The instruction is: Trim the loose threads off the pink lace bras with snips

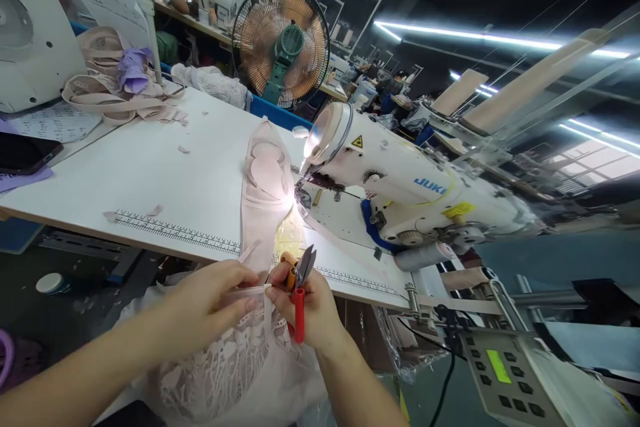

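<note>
My left hand (203,307) pinches a narrow pale-pink fabric strip (245,291) between thumb and fingers. Close beside it, my right hand (315,313) is closed, carrying scissors (299,303) with red and orange handles, their dark blades pointing up and away. The thumb and forefinger of that hand also grip the strip's other end. A pale-pink bra (263,170) with moulded cups lies on the table, its right edge near the sewing machine's needle area. White lace fabric (215,373) hangs below both hands, over the lap.
A white sewing machine (400,177) stands to the right of the bra. Printed rulers (175,230) run along the table's (150,173) front edge. Strap bundles (115,93), a phone (25,152) and a second machine (35,33) are at left. A fan (283,47) stands behind; a control panel (505,373) is lower right.
</note>
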{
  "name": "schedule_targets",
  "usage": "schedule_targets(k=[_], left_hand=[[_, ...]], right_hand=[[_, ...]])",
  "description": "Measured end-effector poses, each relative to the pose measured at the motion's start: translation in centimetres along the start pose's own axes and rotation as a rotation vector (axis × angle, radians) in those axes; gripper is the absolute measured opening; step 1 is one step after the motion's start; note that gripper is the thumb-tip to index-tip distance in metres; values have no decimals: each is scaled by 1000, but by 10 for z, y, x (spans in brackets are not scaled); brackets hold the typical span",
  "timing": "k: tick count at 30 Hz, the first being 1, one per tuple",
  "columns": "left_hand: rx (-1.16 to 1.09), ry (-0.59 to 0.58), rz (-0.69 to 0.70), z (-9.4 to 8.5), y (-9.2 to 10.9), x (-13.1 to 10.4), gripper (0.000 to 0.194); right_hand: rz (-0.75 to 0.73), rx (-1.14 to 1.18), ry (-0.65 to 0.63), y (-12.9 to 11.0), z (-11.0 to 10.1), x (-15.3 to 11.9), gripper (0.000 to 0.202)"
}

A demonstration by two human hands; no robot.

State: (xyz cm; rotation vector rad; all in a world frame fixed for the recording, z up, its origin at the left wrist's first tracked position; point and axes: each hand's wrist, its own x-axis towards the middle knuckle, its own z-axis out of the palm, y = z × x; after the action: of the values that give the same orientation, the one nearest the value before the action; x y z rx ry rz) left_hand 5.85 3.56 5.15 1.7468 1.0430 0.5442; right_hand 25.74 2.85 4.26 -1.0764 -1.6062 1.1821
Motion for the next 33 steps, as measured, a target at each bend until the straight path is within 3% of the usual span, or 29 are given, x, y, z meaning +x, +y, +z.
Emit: schedule_targets(k=[3, 7, 14, 17, 20, 24, 29, 33], left_hand=[[-19, 78, -15, 19, 3, 5, 21], [19, 110, 1, 28, 7, 10, 31], [12, 104, 11, 33, 8, 11, 34], [-152, 27, -93, 29, 7, 14, 35], [-274, -48, -203, 23, 0, 18, 31], [-370, -97, -200, 18, -12, 21, 32], [-440, -144, -250, 16, -16, 23, 29], [-469, -148, -298, 15, -16, 25, 28]], right_hand=[[-72, 38, 15, 7, 1, -3, 16], [-149, 66, 31, 13, 1, -7, 14], [-45, 15, -7, 10, -4, -5, 16], [48, 21, -104, 4, -12, -1, 27], [64, -75, -295, -3, -23, 0, 47], [102, -339, -526, -4, -38, -6, 63], [181, -468, -605, 8, -44, -19, 63], [209, -563, -574, 14, -42, -24, 62]])
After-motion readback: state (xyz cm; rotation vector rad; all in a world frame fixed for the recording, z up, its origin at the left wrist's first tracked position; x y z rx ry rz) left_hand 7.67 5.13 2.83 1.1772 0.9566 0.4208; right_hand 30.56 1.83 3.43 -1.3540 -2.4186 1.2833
